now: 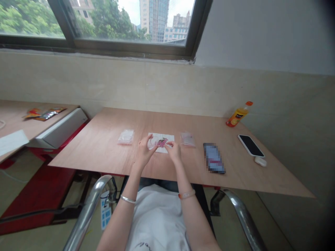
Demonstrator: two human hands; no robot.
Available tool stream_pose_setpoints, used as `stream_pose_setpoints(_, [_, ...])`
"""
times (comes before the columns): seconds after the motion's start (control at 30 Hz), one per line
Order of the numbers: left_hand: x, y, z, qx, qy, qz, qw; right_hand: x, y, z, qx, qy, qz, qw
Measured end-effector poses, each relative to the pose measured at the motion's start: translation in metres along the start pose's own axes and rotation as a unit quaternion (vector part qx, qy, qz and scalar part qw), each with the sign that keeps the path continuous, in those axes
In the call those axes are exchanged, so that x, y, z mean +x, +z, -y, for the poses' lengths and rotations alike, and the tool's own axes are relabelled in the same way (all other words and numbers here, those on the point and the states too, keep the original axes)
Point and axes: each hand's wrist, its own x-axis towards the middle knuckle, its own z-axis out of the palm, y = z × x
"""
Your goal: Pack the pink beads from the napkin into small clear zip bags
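Note:
A small heap of pink and dark beads [161, 142] lies on a white sheet [170, 137] in the middle of the table. At the sheet's left side is my left hand [145, 150], its thumb and forefinger spread apart and its thumb tip close to the beads. My right hand [174, 152] comes in from the other side, thumb and forefinger pinched together beside the heap. Whatever sits between those right fingertips is too small to make out. Small clear plastic bags flank the sheet, a left bag [126, 136] and a right bag [187, 139].
Right of my hands lie a phone with a blurred screen [214, 158], a white-edged phone [251, 145] and a small white case [260, 161]. An orange drink bottle [237, 115] stands near the wall. Metal chair arms [89, 212] flank me. Another table [15, 122] holds snack packets [49, 113].

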Motion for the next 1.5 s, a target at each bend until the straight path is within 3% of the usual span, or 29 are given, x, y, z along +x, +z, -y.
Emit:
stream_pose_setpoints(0.23, [0.0,-0.003,-0.004,0.01,0.007,0.004,1.0,-0.006,0.018,-0.004,-0.101,-0.005,0.012,0.995])
stream_pose_setpoints(0.5, [0.001,-0.004,-0.007,0.023,0.014,0.006,1.0,-0.006,0.017,-0.004,-0.1,-0.017,0.027,0.994])
stream_pose_setpoints(0.77, [0.002,-0.003,-0.004,0.036,0.027,0.004,0.999,0.002,-0.006,0.0,-0.045,0.06,-0.094,0.993])
stream_pose_setpoints(0.9, [0.002,-0.001,-0.008,0.038,0.021,0.009,0.999,0.009,-0.03,0.02,0.031,0.016,-0.124,0.992])
stream_pose_setpoints(1.0, [0.002,0.001,-0.013,0.036,0.021,0.018,0.999,0.001,-0.041,0.041,0.129,-0.078,-0.096,0.984])
stream_pose_setpoints(1.13, [0.002,0.003,-0.015,0.048,0.028,0.025,0.998,-0.017,-0.04,0.06,0.121,-0.141,-0.038,0.982])
stream_pose_setpoints(1.23, [0.002,0.003,-0.015,0.048,0.028,0.024,0.998,-0.021,-0.033,0.062,0.091,-0.128,-0.013,0.987])
stream_pose_setpoints(1.4, [0.003,0.0,-0.014,0.046,0.021,0.025,0.998,0.005,-0.032,0.048,0.096,-0.068,-0.069,0.991])
stream_pose_setpoints(1.43, [0.003,-0.001,-0.014,0.046,0.019,0.022,0.999,0.015,-0.033,0.046,0.072,-0.054,-0.064,0.994])
stream_pose_setpoints(1.5, [0.004,-0.002,-0.014,0.044,0.014,0.017,0.999,0.035,-0.034,0.043,-0.016,-0.03,0.006,0.999])
